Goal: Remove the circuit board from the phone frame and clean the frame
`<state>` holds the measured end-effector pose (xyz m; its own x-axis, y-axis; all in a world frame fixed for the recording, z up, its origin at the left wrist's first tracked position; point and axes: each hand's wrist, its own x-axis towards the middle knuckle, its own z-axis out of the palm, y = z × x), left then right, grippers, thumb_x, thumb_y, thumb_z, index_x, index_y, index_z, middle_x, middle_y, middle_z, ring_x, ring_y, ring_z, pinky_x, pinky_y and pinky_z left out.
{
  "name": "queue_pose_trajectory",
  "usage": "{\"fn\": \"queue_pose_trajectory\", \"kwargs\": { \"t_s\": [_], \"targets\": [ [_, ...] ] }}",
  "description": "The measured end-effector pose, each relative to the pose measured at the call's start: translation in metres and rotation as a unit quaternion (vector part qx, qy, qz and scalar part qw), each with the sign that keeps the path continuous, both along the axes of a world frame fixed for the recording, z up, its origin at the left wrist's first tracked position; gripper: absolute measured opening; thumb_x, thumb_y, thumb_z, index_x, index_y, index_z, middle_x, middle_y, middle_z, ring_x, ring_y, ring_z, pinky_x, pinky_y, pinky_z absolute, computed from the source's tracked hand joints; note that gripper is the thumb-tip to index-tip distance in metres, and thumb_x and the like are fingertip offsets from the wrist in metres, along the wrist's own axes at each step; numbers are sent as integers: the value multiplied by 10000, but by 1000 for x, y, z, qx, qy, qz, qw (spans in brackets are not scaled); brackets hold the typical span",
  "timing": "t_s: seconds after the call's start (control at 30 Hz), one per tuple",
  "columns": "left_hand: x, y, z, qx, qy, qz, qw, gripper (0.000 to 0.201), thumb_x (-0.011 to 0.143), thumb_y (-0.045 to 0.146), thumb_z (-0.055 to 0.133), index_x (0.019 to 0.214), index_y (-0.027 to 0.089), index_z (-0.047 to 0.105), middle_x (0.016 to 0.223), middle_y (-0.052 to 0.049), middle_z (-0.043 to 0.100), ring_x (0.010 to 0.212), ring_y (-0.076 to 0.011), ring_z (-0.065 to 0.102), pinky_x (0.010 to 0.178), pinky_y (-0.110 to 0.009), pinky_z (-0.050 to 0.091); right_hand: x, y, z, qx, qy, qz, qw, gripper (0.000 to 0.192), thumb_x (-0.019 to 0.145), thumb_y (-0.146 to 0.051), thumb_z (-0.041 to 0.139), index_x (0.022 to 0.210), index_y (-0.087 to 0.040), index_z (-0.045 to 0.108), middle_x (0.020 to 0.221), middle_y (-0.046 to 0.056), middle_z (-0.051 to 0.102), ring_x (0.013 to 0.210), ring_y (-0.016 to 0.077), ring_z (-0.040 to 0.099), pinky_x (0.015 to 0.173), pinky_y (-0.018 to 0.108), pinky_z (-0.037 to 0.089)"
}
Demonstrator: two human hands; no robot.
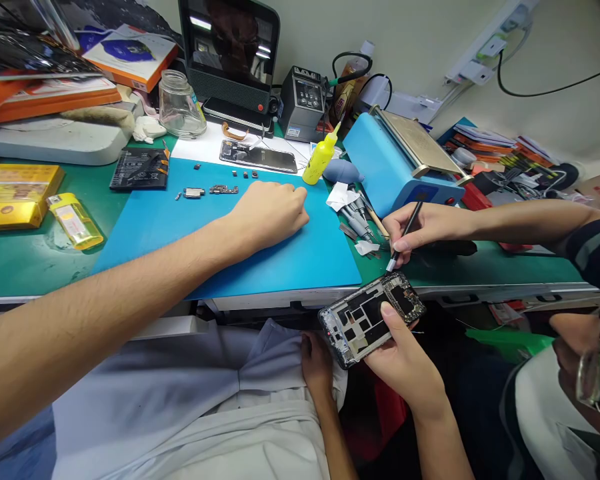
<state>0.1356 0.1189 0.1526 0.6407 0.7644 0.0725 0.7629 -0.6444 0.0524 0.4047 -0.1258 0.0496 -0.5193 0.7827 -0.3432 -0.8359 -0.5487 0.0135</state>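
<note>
Left hand (273, 215) is curled into a loose fist, knuckles up, grip clenched on nothing I can see; it's resting on the blue mat (260, 263) that covers the green counter (25, 263). Right hand (317, 363) is down in the lap, lying on the white shirt (190, 393) right at a fold; fingers are bent into the cloth, but I can't tell if the grip is actually pinching it or just sitting there.

Out from the left fist: a row of small phone parts (223, 189) at about 10 o'clock on the mat; a yellow squeeze bottle (320, 159) at 1 o'clock, just off the mat's far edge; a crumpled tissue (343, 196) at 3 o'clock with some tweezers (356, 223) near it.

There's a co-worker on the right; one of their hands (405, 363) holds an opened phone frame (373, 315) below the counter edge, at 2 o'clock from my right hand, and their other hand (423, 227) holds a thin black tool (405, 237) tip-down just above the frame. A yellow lighter (75, 221) lies way over at 9 o'clock.
</note>
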Motion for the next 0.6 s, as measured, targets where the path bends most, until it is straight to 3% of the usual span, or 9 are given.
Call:
{"fn": "queue_pose_trajectory", "kwargs": {
  "t_s": [0.07,0.2,0.4,0.6],
  "targets": [
    [0,0,0,0,-2,0,1000,324,1158,447,727,1301,157,749,1250,-85,786,1116,-232,783,1022,-461,687,0,-2,-3,-36,12,-73,997,447,1156,-302,790,1552,-124,685,1547,154,720,1272,200,805,1106,341,708],
    [0,0,0,1,-3,0,1000,321,1161,448,721,1294,157,748,1235,-81,784,1100,-228,780,1013,-454,685,-1,-4,-6,-87,46,-125,987,419,1178,-307,754,1547,-120,687,1554,162,714,1276,209,807,1106,357,711],
    [0,1,0,4,-4,-1,1000,308,1164,440,716,1279,156,748,1218,-77,784,1086,-224,779,1002,-446,684,-4,-4,-7,-98,114,-133,980,382,1179,-287,748,1520,-122,700,1532,149,729,1330,224,788,1160,404,693],
    [0,1,-1,5,-5,-3,1000,291,1169,424,711,1270,154,751,1203,-73,789,1081,-221,785,1000,-444,690,-9,-1,-4,-56,139,-103,983,409,1185,-290,733,1558,-132,673,1554,141,714,1407,231,744,1229,433,655]
  ]
}}
